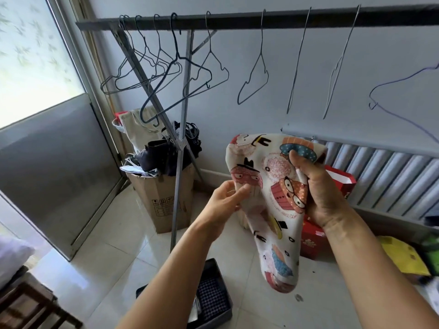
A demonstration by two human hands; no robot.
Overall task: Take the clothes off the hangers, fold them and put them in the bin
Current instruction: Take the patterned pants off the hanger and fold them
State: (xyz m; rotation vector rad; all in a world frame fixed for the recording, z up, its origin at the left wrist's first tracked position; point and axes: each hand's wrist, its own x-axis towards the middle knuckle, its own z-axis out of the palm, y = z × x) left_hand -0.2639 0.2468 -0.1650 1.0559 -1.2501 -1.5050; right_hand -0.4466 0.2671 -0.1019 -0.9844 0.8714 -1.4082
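White cloth (268,167) with cartoon cupcakes is off the hangers (262,43) and up in both my hands, below the rail (261,19), a bit right of its middle. Right hand (318,191) grips the upper edge, thumb curled over the front, palm toward me, forearm angled up. Left hand (228,198) pinches the lower left edge between thumb and fingertips. The rest hangs down to a point. The bin (215,265) sits on the floor well below the rail, under my left forearm.
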